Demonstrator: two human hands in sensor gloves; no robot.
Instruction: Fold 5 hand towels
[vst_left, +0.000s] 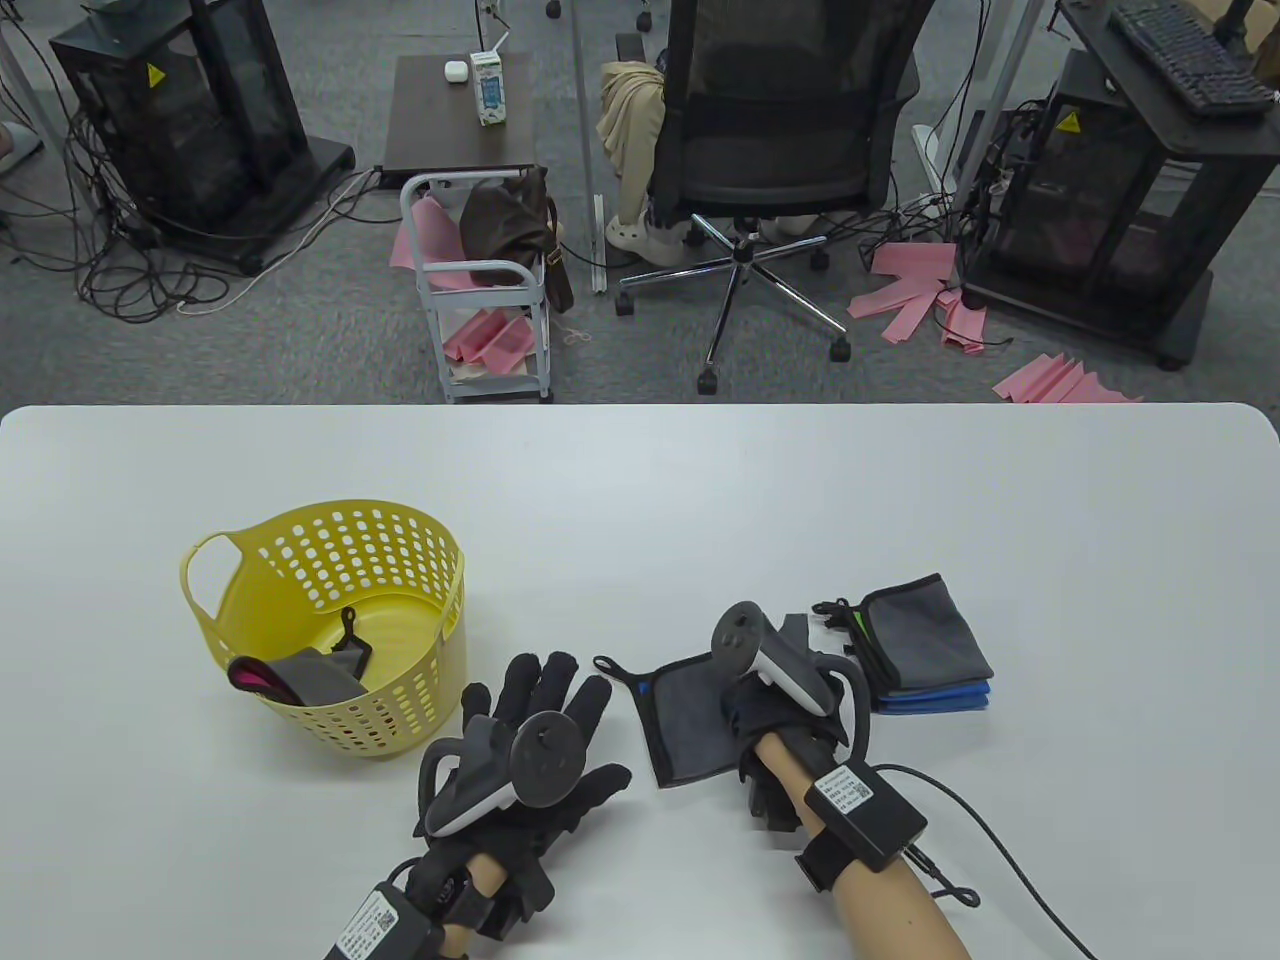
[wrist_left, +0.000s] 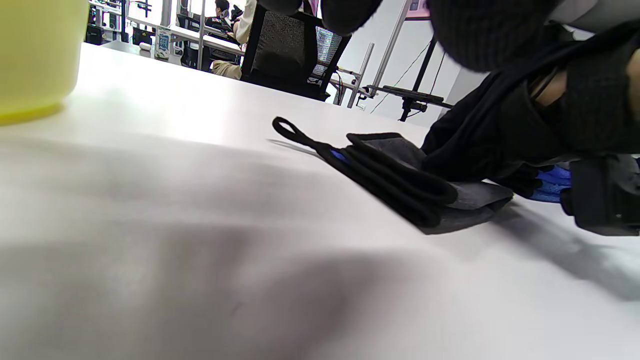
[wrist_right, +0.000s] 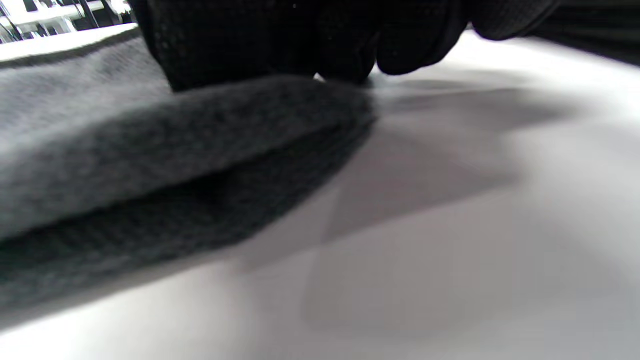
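A grey hand towel (vst_left: 682, 722) with a black hem and loop lies folded on the white table (vst_left: 640, 480); its layered edge shows in the left wrist view (wrist_left: 400, 175). My right hand (vst_left: 762, 712) lies on the towel's right part with its fingers (wrist_right: 250, 40) curled down onto the cloth, and a flap rises behind the tracker. My left hand (vst_left: 578, 722) rests flat on the table just left of the towel, fingers spread, holding nothing. A stack of folded towels (vst_left: 930, 645), grey over blue, sits to the right. More towels (vst_left: 300, 675) lie in the yellow basket (vst_left: 330, 520).
The basket (wrist_left: 35, 50) stands left of my left hand. Cables run from my right wrist across the near right of the table. An office chair (vst_left: 780, 120), a small cart (vst_left: 480, 290) and black cabinets stand on the floor beyond the far edge.
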